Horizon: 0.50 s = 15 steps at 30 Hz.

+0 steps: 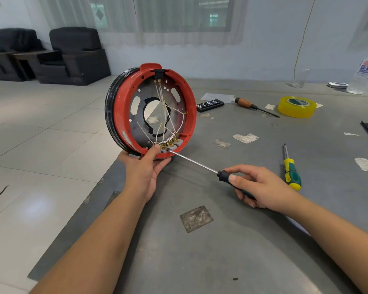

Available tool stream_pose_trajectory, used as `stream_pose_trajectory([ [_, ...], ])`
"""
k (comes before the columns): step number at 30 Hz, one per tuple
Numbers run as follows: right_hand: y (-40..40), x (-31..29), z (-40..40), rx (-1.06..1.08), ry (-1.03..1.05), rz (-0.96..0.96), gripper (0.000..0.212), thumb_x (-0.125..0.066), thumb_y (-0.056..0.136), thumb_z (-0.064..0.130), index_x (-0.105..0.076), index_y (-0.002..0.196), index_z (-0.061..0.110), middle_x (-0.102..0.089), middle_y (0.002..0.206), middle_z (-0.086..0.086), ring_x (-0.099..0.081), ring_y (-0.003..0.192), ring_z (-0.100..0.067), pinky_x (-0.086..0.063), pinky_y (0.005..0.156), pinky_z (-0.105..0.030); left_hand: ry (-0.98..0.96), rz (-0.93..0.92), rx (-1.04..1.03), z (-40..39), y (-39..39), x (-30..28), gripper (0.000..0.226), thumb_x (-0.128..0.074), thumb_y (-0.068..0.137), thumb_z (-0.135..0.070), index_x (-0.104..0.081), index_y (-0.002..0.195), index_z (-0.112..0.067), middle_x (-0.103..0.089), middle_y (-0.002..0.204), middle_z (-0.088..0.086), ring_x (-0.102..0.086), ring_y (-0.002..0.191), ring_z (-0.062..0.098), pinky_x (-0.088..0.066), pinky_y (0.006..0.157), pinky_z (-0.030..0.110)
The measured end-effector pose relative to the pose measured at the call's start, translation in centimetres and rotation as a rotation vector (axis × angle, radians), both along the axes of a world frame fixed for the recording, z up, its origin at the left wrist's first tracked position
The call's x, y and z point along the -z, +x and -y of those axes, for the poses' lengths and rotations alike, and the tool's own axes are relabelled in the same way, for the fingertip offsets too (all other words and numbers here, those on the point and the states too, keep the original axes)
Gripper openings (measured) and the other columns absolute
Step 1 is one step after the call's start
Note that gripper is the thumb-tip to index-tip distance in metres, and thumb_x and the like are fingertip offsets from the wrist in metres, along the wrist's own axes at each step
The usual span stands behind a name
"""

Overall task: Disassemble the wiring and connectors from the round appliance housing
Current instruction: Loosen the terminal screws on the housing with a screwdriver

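Red-rimmed round housing (150, 111) stands on edge at the table corner (242, 240), gripped by the left hand (143, 166); the right hand (257, 186) grasps a screwdriver (200, 164) at the brass connectors (168, 143), where a seated tip and steady pressure likely matter.

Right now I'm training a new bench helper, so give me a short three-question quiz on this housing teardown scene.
1. True or false: the left hand holds the red round housing upright on its edge at the table corner.
2. Which tool is in the right hand?
A. wooden-handled screwdriver
B. long-shaft screwdriver
C. yellow tape roll
3. Fill in: the tool's tip meets the row of brass ____ at the housing's lower rim.

Key: 1 true; 2 B; 3 terminals.
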State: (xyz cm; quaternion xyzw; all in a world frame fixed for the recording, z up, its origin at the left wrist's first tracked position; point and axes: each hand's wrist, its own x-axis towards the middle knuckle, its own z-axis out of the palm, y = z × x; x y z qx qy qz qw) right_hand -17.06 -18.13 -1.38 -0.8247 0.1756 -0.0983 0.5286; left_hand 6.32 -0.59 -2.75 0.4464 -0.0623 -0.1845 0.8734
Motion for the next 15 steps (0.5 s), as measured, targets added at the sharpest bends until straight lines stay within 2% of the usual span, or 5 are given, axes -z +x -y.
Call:
stream_pose_trajectory([
  [5,-0.1,0.0,-0.9,-0.022,-0.242,-0.083,0.020,-0.047,0.106,0.039,-0.067,0.107,0.035,-0.063,0.066,0.005,-0.055,0.050,-0.011,-0.046,0.049,-0.022,-0.016,-0.033,0.007,0.1,0.2,-0.1,0.058,-0.071,0.094,0.004,-0.033,0.129,-0.023,-0.066,0.122,0.017,-0.080,0.093,0.036,-0.067,0.073,0.046],
  [7,-0.1,-0.1,-1.3,-0.019,-0.341,-0.084,0.020,-0.045,0.106,0.042,-0.063,0.102,0.036,-0.064,0.069,0.006,-0.055,0.052,-0.006,-0.048,0.053,-0.026,-0.025,-0.046,0.014,0.1,0.3,-0.1,0.051,-0.071,0.096,0.002,-0.036,0.125,-0.020,-0.073,0.113,0.016,-0.080,0.093,0.035,-0.066,0.072,0.044],
  [10,-0.2,0.1,-1.7,0.000,-0.513,-0.095,0.016,-0.042,0.105,0.047,-0.055,0.095,0.046,-0.065,0.073,0.004,-0.057,0.061,-0.008,-0.048,0.061,-0.032,-0.039,-0.080,0.031,0.1,0.4,-0.1,0.044,-0.072,0.097,-0.002,-0.041,0.121,-0.021,-0.080,0.103,0.015,-0.080,0.096,0.034,-0.066,0.072,0.043],
  [12,-0.2,0.2,-1.8,0.012,-0.566,-0.092,0.016,-0.040,0.104,0.049,-0.057,0.105,0.047,-0.065,0.073,0.003,-0.058,0.067,-0.011,-0.050,0.065,-0.038,-0.040,-0.086,0.034,0.2,0.5,-0.2,0.049,-0.073,0.096,-0.003,-0.039,0.128,-0.019,-0.078,0.110,0.018,-0.079,0.097,0.035,-0.066,0.074,0.044],
  [15,-0.1,0.2,-1.9,0.024,-0.609,-0.071,0.032,-0.038,0.103,0.051,-0.063,0.118,0.037,-0.063,0.071,0.003,-0.059,0.070,-0.012,-0.051,0.068,-0.042,-0.046,-0.093,0.040,0.2,0.6,-0.1,0.051,-0.073,0.096,-0.003,-0.039,0.131,-0.019,-0.079,0.110,0.018,-0.079,0.097,0.035,-0.066,0.073,0.043],
])
